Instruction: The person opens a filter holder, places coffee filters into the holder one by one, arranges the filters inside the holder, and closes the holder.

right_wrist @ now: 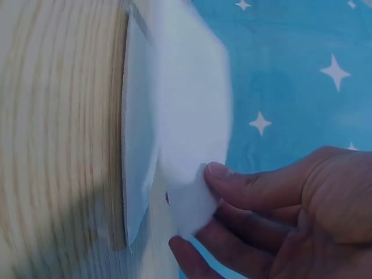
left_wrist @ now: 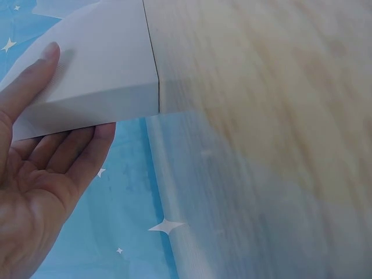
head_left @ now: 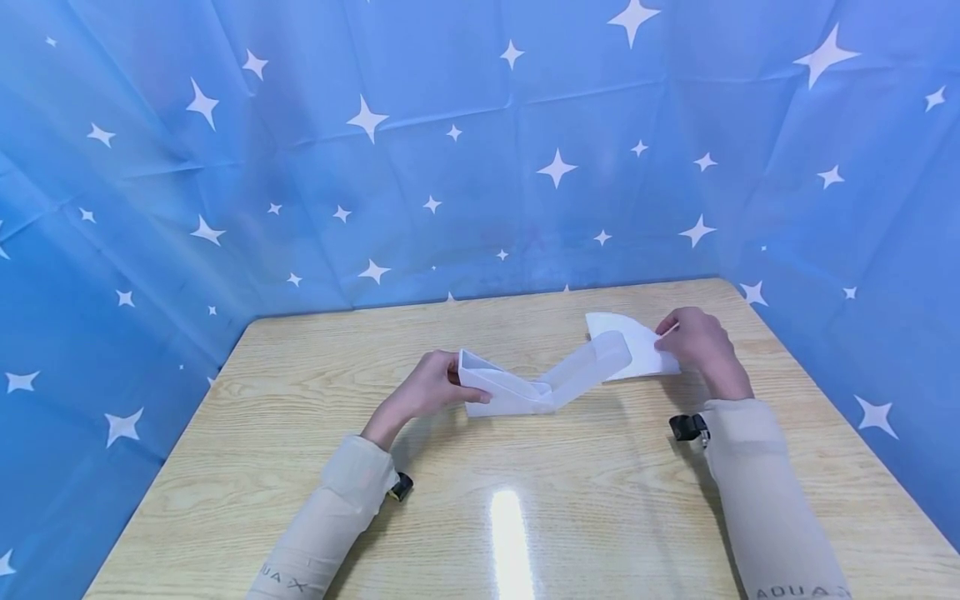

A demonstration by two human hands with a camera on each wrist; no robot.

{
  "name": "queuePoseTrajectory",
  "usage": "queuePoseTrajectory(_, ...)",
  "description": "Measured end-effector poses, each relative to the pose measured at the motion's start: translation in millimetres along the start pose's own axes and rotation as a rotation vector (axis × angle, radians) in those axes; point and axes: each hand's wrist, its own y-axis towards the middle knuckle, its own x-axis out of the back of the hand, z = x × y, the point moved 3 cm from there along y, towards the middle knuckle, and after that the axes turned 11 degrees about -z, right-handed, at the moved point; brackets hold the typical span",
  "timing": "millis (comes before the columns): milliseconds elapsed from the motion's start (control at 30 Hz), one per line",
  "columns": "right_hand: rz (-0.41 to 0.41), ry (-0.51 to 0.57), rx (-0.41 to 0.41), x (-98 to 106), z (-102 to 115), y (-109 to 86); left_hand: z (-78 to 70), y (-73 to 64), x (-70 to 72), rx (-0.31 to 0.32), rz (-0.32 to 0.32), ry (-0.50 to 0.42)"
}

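Note:
My left hand [head_left: 429, 390] grips the closed end of a white, wedge-shaped box [head_left: 501, 398], with the thumb on one side and the fingers on the other. The box's translucent lid [head_left: 588, 371] is swung out to the right. In the left wrist view, that thumb lies on the box's white face [left_wrist: 104, 64] and the fingers curl beneath it. My right hand [head_left: 699, 348] pinches the right edge of a thin white sheet [head_left: 636, 343], which is partly hidden behind the lid. In the right wrist view, thumb and fingers hold the corner of the sheet [right_wrist: 195, 104].
A light wood-grain table [head_left: 300, 400] lies under both hands, with a bright light reflection near its front. A blue curtain [head_left: 450, 167] with white stars hangs behind and along the sides. Black wrist cameras [head_left: 686, 427] sit at both sleeves.

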Motion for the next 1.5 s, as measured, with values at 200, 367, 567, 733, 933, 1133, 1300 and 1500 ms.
queuePoseTrajectory(200, 0.02, 0.025, 0.014, 1, 0, 1.8, -1.5, -0.5, -0.1, 0.003, 0.003, -0.003)
queuePoseTrajectory(367, 0.011, 0.019, 0.04, 2, -2, 4.0, -2.1, -0.6, -0.2, 0.005, 0.0, -0.001)
queuePoseTrajectory(567, -0.013, 0.04, 0.047, 4, 1, 5.8, -1.7, 0.0, -0.5, 0.003, -0.003, -0.006)
queuePoseTrajectory(733, -0.06, 0.058, 0.093, 9, 7, 5.1, -0.2, 0.4, -0.3, -0.007, -0.002, 0.001)
queuePoseTrajectory(933, -0.092, 0.073, 0.119, 14, 14, 1.6, 0.3, -0.4, -0.1, -0.013, 0.001, 0.005)
queuePoseTrajectory(1133, -0.126, 0.094, 0.124, 20, 22, -1.9, 0.1, -1.4, -0.1, -0.011, 0.007, 0.004)
queuePoseTrajectory(1300, -0.134, 0.111, 0.12, 25, 28, -3.5, -1.1, -1.2, 0.6, -0.014, 0.006, 0.006)
queuePoseTrajectory(1500, -0.142, 0.115, 0.116, 27, 31, -5.1, 0.0, -0.9, 0.4, -0.012, 0.008, 0.002)
